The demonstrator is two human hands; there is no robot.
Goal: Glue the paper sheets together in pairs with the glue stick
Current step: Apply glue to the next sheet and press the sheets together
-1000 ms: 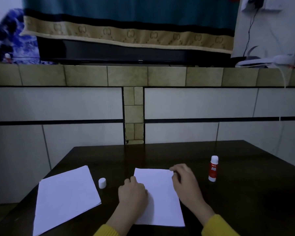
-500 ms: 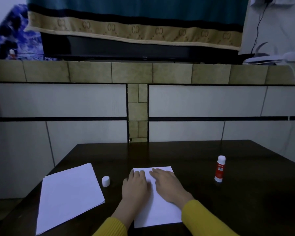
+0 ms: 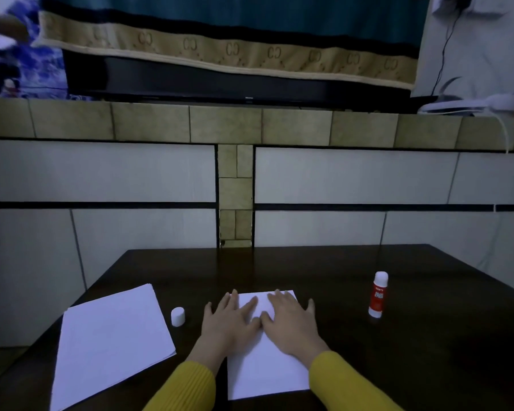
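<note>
A white paper sheet (image 3: 264, 372) lies on the dark table (image 3: 413, 351) in front of me. My left hand (image 3: 230, 320) and my right hand (image 3: 291, 321) both press flat on its upper half, fingers straight and spread, side by side. A stack of white sheets (image 3: 110, 339) lies to the left, turned at an angle. The red glue stick (image 3: 377, 295) stands upright to the right, uncapped, apart from my right hand. Its white cap (image 3: 177, 316) stands between the stack and my left hand.
A tiled wall ledge (image 3: 235, 126) rises behind the table's far edge. On it rests a long black bar (image 3: 235, 81) under a patterned cloth, with a white device and cable at the right end.
My right hand left the sheet's top right corner and came inward, flat beside the left. Both hands now press with spread fingers on the sheet's upper half.
</note>
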